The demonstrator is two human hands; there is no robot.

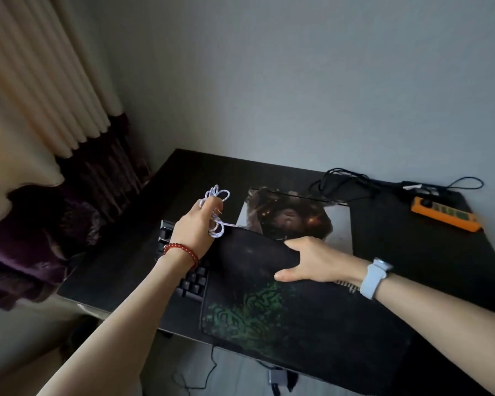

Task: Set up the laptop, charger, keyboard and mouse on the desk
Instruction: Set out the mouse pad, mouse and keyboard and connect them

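My left hand (193, 228) grips a coiled white braided cable (216, 212) above the desk's left half. Under my left wrist lies a black keyboard (193, 284), mostly hidden by the arm and the pad. My right hand (312, 260) grips the lifted far edge of a large black mouse pad (283, 318) with a green pattern. Behind it lies a closed laptop (292, 215) with a picture on its lid. A black charger cable (346, 181) loops at the back of the desk. No mouse is in view.
The black desk (429, 252) stands against a grey wall. An orange power strip (446, 214) lies at the back right. A cream and purple curtain (55, 155) hangs at the left. A cable and a small grey box (275, 377) lie on the floor below.
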